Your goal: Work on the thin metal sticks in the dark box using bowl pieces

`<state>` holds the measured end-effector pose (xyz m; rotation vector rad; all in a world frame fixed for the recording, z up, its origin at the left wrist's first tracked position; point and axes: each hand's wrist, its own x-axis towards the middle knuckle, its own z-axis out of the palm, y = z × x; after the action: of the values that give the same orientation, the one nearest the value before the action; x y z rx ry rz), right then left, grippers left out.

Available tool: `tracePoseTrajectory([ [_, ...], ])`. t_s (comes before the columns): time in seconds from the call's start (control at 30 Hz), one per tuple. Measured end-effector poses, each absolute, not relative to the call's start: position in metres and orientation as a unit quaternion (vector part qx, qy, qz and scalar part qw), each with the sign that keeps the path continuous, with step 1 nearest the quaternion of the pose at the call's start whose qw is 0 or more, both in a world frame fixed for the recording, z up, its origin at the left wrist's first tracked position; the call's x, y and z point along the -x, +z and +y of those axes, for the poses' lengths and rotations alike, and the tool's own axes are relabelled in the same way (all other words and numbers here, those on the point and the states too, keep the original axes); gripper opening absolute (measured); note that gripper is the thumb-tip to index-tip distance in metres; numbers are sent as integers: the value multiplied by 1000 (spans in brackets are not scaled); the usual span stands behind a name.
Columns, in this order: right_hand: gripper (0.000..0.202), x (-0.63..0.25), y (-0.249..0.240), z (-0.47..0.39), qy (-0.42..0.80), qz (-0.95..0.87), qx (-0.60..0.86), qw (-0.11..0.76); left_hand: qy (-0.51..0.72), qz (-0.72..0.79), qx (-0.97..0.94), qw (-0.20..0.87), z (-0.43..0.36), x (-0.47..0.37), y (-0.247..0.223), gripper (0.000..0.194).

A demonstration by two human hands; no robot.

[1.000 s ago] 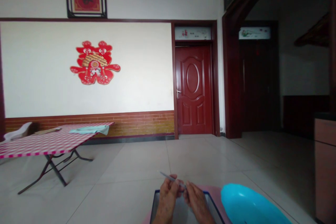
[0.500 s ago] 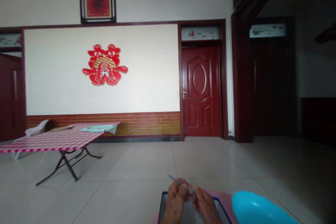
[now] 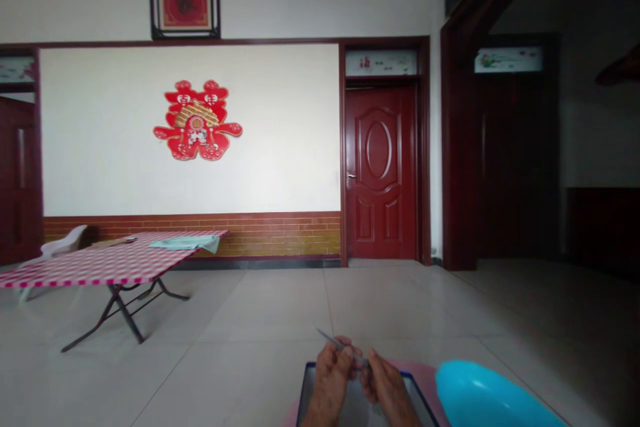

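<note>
At the bottom centre, my left hand (image 3: 331,373) has its fingers closed round a slim grey pen-like stick (image 3: 328,337). Its narrow tip points up and to the left, away from me. My right hand (image 3: 387,383) pinches the stick's other end, close beside the left. Fingers cover much of the stick, so its exact kind does not show. Both hands are above a shallow tray with a dark blue rim (image 3: 423,392) and a pale inside.
Right of the tray lies a glossy bright blue rounded object (image 3: 487,390), partly cut off. Something pink (image 3: 427,373) shows under the tray. A folding table with a checked cloth (image 3: 115,263) stands at the left, near a white chair (image 3: 67,243). A red door (image 3: 381,173) is ahead.
The room has shifted slightly left and up in view. My hands keep nearly the same grip on the stick, with only a slight shift in the fingers.
</note>
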<state>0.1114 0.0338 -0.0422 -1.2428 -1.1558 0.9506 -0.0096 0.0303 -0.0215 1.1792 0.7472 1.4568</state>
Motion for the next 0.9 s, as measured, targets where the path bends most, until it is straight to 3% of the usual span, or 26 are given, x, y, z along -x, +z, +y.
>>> tracePoseTrajectory([
  [0.17, 53, -106, -33, 22, 391, -542, 491, 559, 594, 376, -506, 501, 26, 15, -17, 55],
  [0.27, 52, -106, -29, 20, 304, -552, 506, 589, 556, 402, -562, 462, 23, 16, -12, 49],
  [0.43, 44, -106, -22, 17, 218, -526, 546, 614, 540, 434, -586, 421, 19, 14, -7, 54],
  [0.57, 45, -101, -29, 14, 225, -590, 533, 563, 601, 437, -503, 442, 28, 15, -13, 68],
  [0.7, 42, -97, -32, 9, 176, -683, 519, 482, 628, 400, -460, 484, 33, 17, -17, 70],
  [0.83, 31, -107, 6, 11, 45, -648, 577, 495, 610, 421, -523, 421, 32, 17, -21, 69],
  [0.9, 28, -121, 36, 16, 37, -619, 585, 523, 583, 452, -572, 359, 31, 17, -23, 69],
])
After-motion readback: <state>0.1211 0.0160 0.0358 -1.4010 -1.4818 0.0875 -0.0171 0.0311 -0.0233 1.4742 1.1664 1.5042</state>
